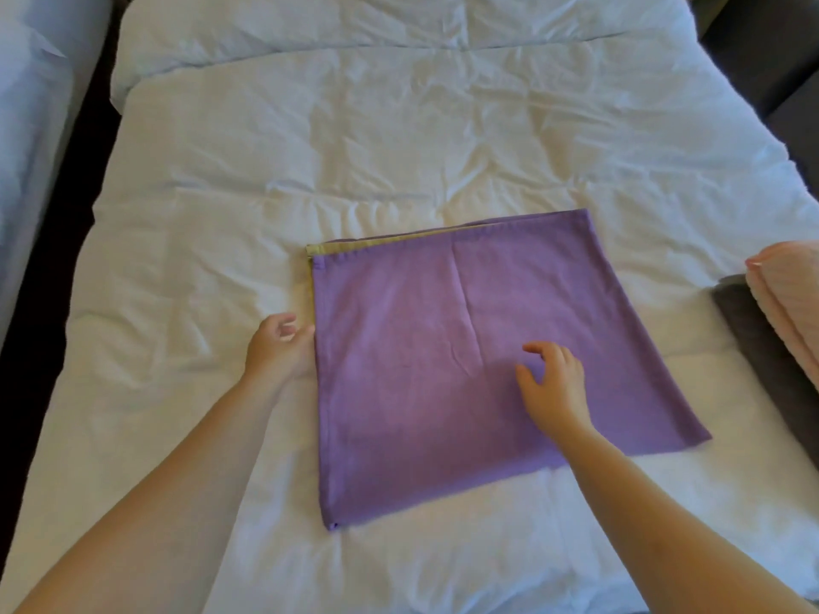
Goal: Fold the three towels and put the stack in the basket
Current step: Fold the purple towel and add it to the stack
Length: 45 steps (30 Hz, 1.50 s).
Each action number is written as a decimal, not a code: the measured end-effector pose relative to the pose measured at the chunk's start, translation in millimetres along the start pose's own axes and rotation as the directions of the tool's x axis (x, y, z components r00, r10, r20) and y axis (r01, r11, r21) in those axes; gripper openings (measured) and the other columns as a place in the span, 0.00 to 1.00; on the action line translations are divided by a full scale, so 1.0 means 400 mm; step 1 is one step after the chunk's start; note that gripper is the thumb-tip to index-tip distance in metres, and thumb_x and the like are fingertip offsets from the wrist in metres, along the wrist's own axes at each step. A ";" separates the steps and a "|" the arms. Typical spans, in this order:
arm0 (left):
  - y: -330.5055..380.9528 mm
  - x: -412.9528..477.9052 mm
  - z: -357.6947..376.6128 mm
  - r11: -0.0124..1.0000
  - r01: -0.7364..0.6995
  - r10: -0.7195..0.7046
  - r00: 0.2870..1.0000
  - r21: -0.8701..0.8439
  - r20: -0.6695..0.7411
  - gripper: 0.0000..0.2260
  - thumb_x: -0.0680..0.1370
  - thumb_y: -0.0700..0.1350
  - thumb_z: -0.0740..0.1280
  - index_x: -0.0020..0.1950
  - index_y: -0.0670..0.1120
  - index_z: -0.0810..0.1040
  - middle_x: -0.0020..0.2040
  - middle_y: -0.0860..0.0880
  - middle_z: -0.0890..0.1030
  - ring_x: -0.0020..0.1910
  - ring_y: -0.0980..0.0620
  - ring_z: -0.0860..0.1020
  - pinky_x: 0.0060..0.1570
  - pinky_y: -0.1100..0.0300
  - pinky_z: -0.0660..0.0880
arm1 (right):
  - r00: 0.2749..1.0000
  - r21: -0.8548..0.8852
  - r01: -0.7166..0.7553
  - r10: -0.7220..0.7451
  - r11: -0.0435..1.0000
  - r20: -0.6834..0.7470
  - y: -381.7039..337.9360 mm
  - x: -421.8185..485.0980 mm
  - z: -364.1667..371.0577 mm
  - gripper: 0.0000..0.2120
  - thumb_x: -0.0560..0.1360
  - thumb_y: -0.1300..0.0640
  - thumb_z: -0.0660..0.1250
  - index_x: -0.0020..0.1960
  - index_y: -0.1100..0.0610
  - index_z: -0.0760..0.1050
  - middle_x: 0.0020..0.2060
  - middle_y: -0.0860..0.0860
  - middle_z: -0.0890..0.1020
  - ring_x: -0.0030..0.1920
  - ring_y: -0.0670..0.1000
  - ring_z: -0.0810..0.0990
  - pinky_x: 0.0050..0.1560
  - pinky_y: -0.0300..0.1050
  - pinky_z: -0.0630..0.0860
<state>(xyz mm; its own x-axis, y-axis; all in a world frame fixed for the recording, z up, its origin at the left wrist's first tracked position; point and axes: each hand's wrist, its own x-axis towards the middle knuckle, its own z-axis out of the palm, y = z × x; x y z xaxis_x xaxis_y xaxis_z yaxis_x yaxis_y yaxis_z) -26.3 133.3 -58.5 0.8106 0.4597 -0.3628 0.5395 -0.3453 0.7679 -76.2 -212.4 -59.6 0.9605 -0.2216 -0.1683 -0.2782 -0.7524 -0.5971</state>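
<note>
A purple towel lies flat and folded on the white bed. A yellow-green strip shows along its far and left edges. My left hand rests at the towel's left edge, fingers loosely curled and touching the hem. Over the towel's middle right, my right hand hovers with fingers spread and nothing in it. A folded pink towel lies on a dark grey towel at the right edge of the view. No basket is in view.
A white rumpled duvet covers the bed. A dark gap runs along the bed's left side, with another pale bed beyond it. Dark furniture stands at the far right.
</note>
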 end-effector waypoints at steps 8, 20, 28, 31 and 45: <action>0.101 0.271 0.054 0.858 -0.475 0.450 0.879 0.194 0.158 0.13 0.70 0.39 0.74 0.54 0.44 0.81 0.48 0.48 0.77 0.49 0.46 0.78 0.54 0.52 0.76 | 0.993 0.011 0.114 -0.114 0.993 0.010 -0.197 0.245 0.161 0.09 0.76 0.62 0.63 0.55 0.58 0.77 0.53 0.55 0.80 0.56 0.60 0.73 0.54 0.44 0.66; 0.121 0.370 0.056 0.739 -0.542 0.367 0.822 0.400 0.436 0.06 0.72 0.50 0.73 0.44 0.51 0.77 0.49 0.52 0.68 0.48 0.52 0.72 0.48 0.56 0.72 | 0.912 -0.145 0.395 -0.368 0.907 0.179 -0.397 0.435 0.275 0.08 0.74 0.55 0.68 0.53 0.48 0.80 0.55 0.45 0.77 0.61 0.53 0.68 0.56 0.44 0.57; 0.132 0.411 0.030 0.844 -0.464 0.367 0.866 0.268 0.340 0.09 0.76 0.51 0.68 0.39 0.55 0.70 0.39 0.57 0.75 0.40 0.60 0.74 0.38 0.59 0.70 | 0.874 -0.202 0.467 -0.414 0.861 0.255 -0.422 0.482 0.257 0.04 0.75 0.52 0.66 0.50 0.47 0.76 0.55 0.45 0.74 0.59 0.51 0.68 0.62 0.46 0.55; 0.127 0.412 0.036 0.842 -0.455 0.360 0.873 0.289 0.328 0.08 0.76 0.52 0.68 0.41 0.53 0.71 0.40 0.56 0.76 0.42 0.56 0.75 0.39 0.58 0.71 | 0.843 -0.197 0.491 -0.407 0.848 0.351 -0.420 0.481 0.263 0.10 0.75 0.48 0.67 0.55 0.44 0.76 0.57 0.45 0.72 0.61 0.50 0.66 0.65 0.47 0.54; 0.104 0.300 0.070 0.947 -0.172 0.168 0.985 0.271 0.036 0.24 0.75 0.59 0.67 0.59 0.42 0.70 0.56 0.46 0.74 0.51 0.47 0.76 0.47 0.55 0.73 | 0.931 -0.218 0.364 -0.360 0.906 0.059 -0.403 0.411 0.302 0.23 0.79 0.47 0.60 0.73 0.49 0.64 0.74 0.48 0.64 0.75 0.53 0.57 0.74 0.53 0.50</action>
<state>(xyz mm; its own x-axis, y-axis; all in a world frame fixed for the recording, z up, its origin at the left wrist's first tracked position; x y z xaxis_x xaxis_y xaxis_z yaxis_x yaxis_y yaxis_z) 99.7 151.1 -85.0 0.8975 0.3653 -0.2471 0.4336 -0.6280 0.6462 127.3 -52.7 -85.7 0.9947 0.1017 0.0118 0.0968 -0.8970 -0.4314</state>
